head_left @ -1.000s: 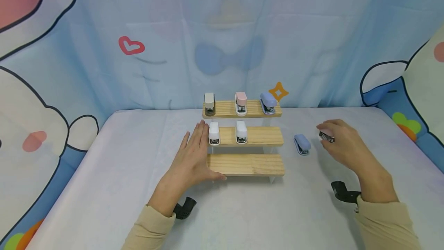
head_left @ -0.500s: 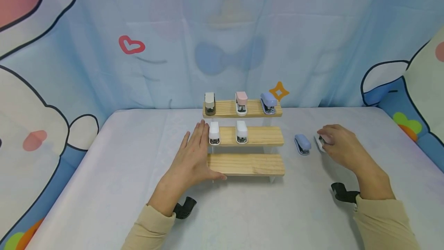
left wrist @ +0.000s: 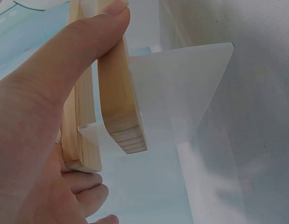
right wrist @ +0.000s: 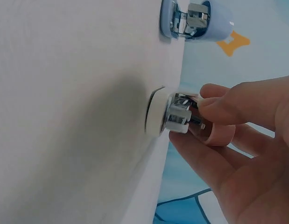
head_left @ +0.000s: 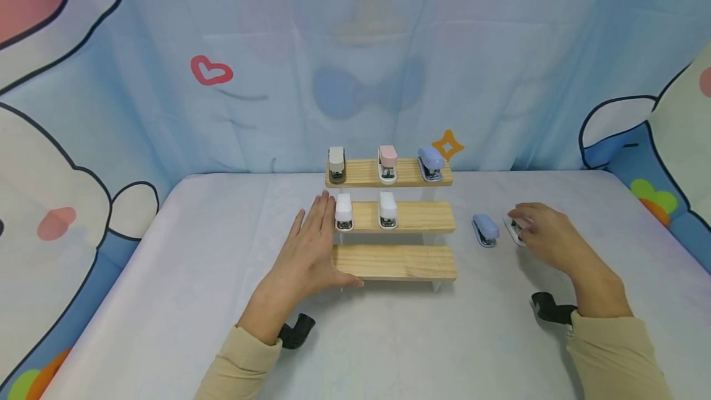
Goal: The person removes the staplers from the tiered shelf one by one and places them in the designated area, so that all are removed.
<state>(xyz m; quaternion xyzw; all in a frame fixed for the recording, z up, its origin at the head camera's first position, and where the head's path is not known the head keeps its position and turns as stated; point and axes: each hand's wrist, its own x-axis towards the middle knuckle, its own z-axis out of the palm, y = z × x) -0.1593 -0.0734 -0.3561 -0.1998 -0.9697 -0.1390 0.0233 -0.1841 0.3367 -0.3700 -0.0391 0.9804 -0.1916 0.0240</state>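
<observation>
My right hand (head_left: 547, 236) pinches a small stapler (right wrist: 156, 112) between thumb and fingers. Its white base stands on the white tabletop, and its pink top shows between the fingers in the right wrist view. Just left of it sits a blue stapler (head_left: 486, 230). My left hand (head_left: 308, 252) lies along the left end of a three-tier wooden display stand, fingers extended and thumb on the front of the lowest shelf (head_left: 394, 262). Two white staplers (head_left: 387, 210) stand on the middle shelf (head_left: 424, 217). On the top shelf (head_left: 361, 173) are a grey-white stapler (head_left: 336, 164), a pink stapler (head_left: 387, 163) and a blue stapler (head_left: 431, 163).
Behind the table hangs a light blue printed curtain (head_left: 266, 128). Clear side panels (left wrist: 186, 88) hold up the shelves. Black wrist mounts (head_left: 297, 331) stick out near both wrists, below beige sleeves (head_left: 239, 360).
My right hand has lowered the stapler, earlier tilted above the table, to stand beside the blue one on the tabletop. The left hand stays on the stand.
</observation>
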